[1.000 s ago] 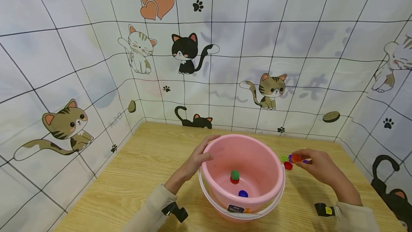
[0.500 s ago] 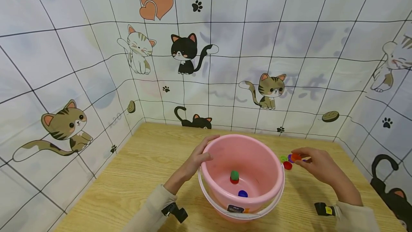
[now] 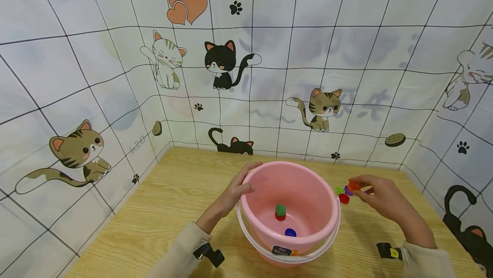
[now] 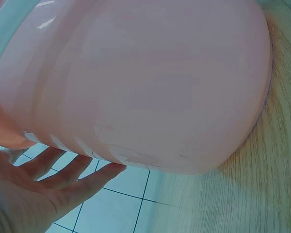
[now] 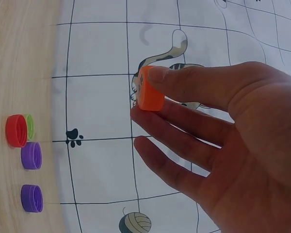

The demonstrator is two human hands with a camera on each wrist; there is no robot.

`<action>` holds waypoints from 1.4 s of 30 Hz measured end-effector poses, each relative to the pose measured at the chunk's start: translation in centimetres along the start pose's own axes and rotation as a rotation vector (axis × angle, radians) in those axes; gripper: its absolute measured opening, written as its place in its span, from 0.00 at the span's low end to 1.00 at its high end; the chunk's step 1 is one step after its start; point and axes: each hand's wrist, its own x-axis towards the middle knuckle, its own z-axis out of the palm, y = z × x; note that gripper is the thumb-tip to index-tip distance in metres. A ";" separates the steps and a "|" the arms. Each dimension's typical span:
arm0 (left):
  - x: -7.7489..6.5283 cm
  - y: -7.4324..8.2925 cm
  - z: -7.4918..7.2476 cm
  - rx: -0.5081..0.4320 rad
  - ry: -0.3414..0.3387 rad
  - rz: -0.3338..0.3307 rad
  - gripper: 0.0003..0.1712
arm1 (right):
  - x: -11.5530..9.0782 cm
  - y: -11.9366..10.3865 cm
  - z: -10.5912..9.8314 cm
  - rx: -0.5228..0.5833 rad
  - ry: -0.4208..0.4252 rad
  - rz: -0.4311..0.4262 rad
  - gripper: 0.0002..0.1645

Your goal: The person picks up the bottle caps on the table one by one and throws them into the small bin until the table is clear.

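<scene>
A pink bucket (image 3: pixel 296 183) stands on the wooden table, tilted slightly toward me. My left hand (image 3: pixel 235 194) grips its left rim, thumb over the edge and fingers along the outside. Inside lie a green cap (image 3: pixel 281 209), a red cap (image 3: pixel 280 217) against it and a blue cap (image 3: pixel 290 232). To the bucket's right, my right hand (image 3: pixel 379 198) pinches an orange bottle cap (image 5: pixel 150 92) between thumb and fingers, raised off the table. Below it lie a red bottle cap (image 5: pixel 16 131), a green one (image 5: pixel 30 127) and two purple ones, one purple cap (image 5: pixel 31 155) nearer the red.
The bucket's white handle (image 3: pixel 292 258) hangs down at the front. A white cloth wall (image 3: pixel 269 119) printed with cats and grid lines borders the wooden table (image 3: pixel 161 209) at the back and sides. Black straps with small devices sit at both wrists.
My right hand has lifted slightly with the orange bottle cap, and a purple cap behind the fingers has gone from the head view. The left hand and bucket stay in place.
</scene>
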 end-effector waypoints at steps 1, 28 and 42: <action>0.0 0.0 0.0 0.000 -0.001 0.001 0.43 | 0.0 -0.1 -0.1 0.004 -0.001 0.003 0.21; 0.0 0.0 -0.1 0.004 -0.005 0.001 0.44 | 0.2 -1.3 -0.6 -0.010 0.016 -0.033 0.21; 0.0 0.0 -0.1 0.017 -0.006 0.002 0.45 | 0.8 -2.0 -0.4 -0.011 0.041 -0.094 0.20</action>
